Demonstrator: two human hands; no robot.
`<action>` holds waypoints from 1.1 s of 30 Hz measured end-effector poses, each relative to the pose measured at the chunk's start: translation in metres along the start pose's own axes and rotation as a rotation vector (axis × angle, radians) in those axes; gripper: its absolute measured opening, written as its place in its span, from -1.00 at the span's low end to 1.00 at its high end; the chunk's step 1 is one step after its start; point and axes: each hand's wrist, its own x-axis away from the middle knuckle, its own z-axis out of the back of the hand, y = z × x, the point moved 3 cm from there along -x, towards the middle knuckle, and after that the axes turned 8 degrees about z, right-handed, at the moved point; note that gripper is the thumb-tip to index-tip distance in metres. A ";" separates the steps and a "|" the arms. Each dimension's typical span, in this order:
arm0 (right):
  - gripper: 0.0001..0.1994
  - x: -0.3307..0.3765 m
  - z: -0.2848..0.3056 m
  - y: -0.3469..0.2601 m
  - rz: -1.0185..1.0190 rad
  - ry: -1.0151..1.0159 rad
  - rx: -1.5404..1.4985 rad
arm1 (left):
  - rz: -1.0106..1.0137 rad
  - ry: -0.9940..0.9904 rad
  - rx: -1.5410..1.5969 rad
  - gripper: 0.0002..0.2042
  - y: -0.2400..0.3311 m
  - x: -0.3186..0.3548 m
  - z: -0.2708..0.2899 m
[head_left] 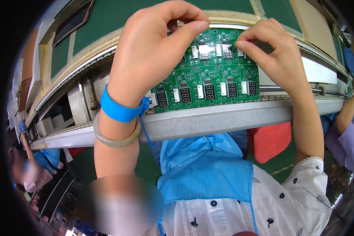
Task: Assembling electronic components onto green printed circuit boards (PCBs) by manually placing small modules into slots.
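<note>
A green circuit board panel [220, 70] lies across the rails of a conveyor in front of me. Rows of dark digit displays [209, 92] and white connectors [200, 91] stand on it. My left hand [153, 43] is over the panel's far left part, thumb and forefinger pinched together near its far edge; whatever is between them is hidden. Over the far right corner is my right hand [273, 51], its thumb and forefinger closed beside a white connector. Too little shows there to tell what the fingertips hold. A blue strap [120, 106] with a cord circles my left wrist.
The conveyor's near metal rail [208, 118] runs between the panel and my body. A metal rod [291, 89] extends right of the panel. Beyond is a green surface [122, 23] with tan strips, and a dark flat device [72, 21]. Co-workers [346, 133] sit at both sides.
</note>
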 end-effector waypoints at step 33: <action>-0.90 -0.005 -0.006 -0.032 0.124 -0.031 0.370 | -0.130 -0.015 0.087 -0.86 -0.009 0.004 0.004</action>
